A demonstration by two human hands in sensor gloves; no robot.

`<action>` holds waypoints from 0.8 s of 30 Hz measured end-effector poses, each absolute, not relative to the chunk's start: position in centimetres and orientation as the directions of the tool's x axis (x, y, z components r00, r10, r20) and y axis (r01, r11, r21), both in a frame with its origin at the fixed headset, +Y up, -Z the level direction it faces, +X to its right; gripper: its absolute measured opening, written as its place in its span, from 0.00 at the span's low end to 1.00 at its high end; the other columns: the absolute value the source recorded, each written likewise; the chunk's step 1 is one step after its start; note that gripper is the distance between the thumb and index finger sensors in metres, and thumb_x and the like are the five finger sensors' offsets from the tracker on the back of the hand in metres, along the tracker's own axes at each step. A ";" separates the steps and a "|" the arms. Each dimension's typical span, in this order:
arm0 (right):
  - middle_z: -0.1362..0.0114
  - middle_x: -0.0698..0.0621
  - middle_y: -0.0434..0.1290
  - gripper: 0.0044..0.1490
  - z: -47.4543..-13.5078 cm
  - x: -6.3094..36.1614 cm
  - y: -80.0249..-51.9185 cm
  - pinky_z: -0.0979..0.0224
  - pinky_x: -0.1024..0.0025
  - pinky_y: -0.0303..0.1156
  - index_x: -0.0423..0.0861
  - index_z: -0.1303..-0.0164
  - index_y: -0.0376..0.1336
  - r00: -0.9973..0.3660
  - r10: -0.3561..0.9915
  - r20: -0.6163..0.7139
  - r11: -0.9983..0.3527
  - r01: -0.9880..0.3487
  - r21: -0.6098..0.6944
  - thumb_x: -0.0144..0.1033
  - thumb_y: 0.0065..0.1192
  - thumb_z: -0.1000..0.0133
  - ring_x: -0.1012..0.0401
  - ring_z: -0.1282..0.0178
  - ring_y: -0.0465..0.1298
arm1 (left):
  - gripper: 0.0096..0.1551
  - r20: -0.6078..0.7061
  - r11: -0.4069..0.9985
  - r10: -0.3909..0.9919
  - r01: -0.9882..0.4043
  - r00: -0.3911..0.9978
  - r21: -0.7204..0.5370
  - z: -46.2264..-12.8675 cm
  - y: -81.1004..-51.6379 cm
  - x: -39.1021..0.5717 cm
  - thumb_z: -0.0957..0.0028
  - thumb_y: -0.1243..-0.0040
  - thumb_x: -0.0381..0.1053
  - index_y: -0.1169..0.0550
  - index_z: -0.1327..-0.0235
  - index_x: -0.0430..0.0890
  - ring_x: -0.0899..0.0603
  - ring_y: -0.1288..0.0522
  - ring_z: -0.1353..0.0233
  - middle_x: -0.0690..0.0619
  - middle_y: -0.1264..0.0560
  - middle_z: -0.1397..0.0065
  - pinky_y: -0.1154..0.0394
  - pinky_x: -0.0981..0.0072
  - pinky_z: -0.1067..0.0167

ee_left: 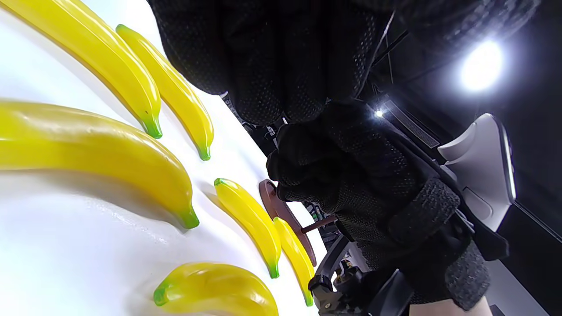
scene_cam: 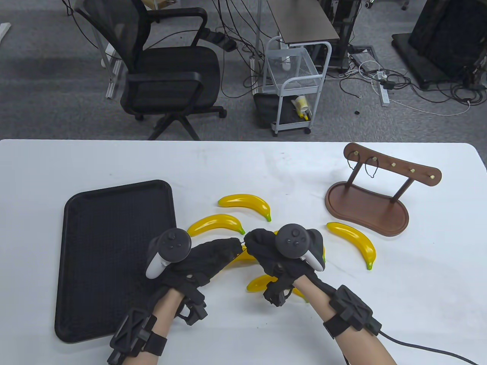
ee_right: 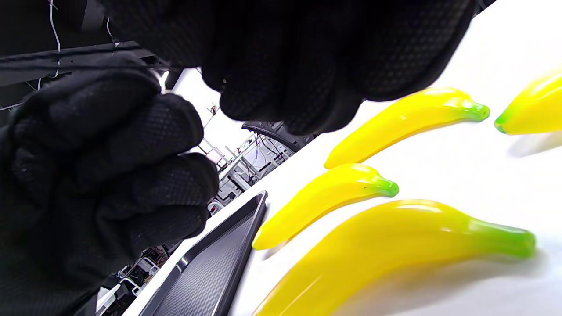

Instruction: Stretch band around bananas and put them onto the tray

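Several yellow bananas lie on the white table: two (scene_cam: 245, 203) (scene_cam: 216, 224) beyond my hands, one (scene_cam: 354, 243) to the right, and others (scene_cam: 260, 283) partly hidden beneath my hands. The black tray (scene_cam: 114, 258) lies at the left. My left hand (scene_cam: 234, 243) and right hand (scene_cam: 253, 239) meet fingertip to fingertip above the bananas, fingers curled. A thin dark band strand (scene_cam: 240, 240) shows between them, pinched by both. In the wrist views the curled left fingers (ee_left: 272, 66) and right fingers (ee_right: 307, 57) hover over the bananas (ee_left: 101, 149) (ee_right: 395, 245); the band is hidden there.
A brown wooden stand (scene_cam: 376, 194) with hooks stands at the back right, with dark bands hanging on its hooks (scene_cam: 371, 169). Beyond the table's far edge are an office chair (scene_cam: 167, 76) and a white cart (scene_cam: 295, 87).
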State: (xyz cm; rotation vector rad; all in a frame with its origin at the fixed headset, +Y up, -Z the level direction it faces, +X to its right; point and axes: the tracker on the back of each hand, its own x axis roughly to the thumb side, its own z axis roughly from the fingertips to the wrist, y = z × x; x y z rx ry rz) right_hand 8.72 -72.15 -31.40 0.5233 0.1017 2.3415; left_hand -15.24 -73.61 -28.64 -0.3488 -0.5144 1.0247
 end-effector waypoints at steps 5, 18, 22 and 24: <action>0.42 0.45 0.78 0.25 -31.3 8.5 -72.3 0.43 0.47 0.75 0.38 0.38 0.67 -0.649 0.680 0.342 -0.730 -0.640 0.237 0.42 0.54 0.36 0.50 0.45 0.81 | 0.37 0.239 0.451 0.892 -0.727 0.383 -0.518 -28.7 -73.6 -15.2 0.48 0.56 0.71 0.28 0.27 0.57 0.42 0.25 0.22 0.57 0.27 0.19 0.34 0.45 0.21; 0.38 0.44 0.76 0.25 -31.2 7.9 -73.0 0.40 0.45 0.73 0.39 0.34 0.64 -0.622 0.699 0.353 -0.714 -0.631 0.302 0.38 0.52 0.36 0.48 0.41 0.79 | 0.35 0.202 0.325 0.946 -0.762 0.255 -0.561 -28.7 -73.4 -15.5 0.44 0.53 0.68 0.29 0.26 0.56 0.43 0.26 0.20 0.58 0.27 0.19 0.34 0.45 0.20; 0.37 0.44 0.75 0.25 -31.2 7.8 -73.0 0.38 0.44 0.73 0.40 0.33 0.63 -0.582 0.735 0.346 -0.677 -0.650 0.344 0.37 0.51 0.37 0.47 0.39 0.78 | 0.35 0.198 0.307 0.952 -0.757 0.235 -0.577 -28.7 -73.3 -15.4 0.44 0.54 0.67 0.30 0.25 0.55 0.43 0.26 0.21 0.57 0.28 0.19 0.34 0.46 0.21; 0.36 0.44 0.75 0.25 -31.2 7.8 -73.2 0.38 0.44 0.72 0.40 0.33 0.63 -0.561 0.754 0.343 -0.657 -0.660 0.365 0.36 0.51 0.37 0.47 0.39 0.78 | 0.35 0.196 0.302 0.953 -0.755 0.231 -0.582 -28.7 -73.3 -15.4 0.44 0.55 0.67 0.31 0.24 0.55 0.43 0.26 0.20 0.58 0.28 0.19 0.34 0.46 0.21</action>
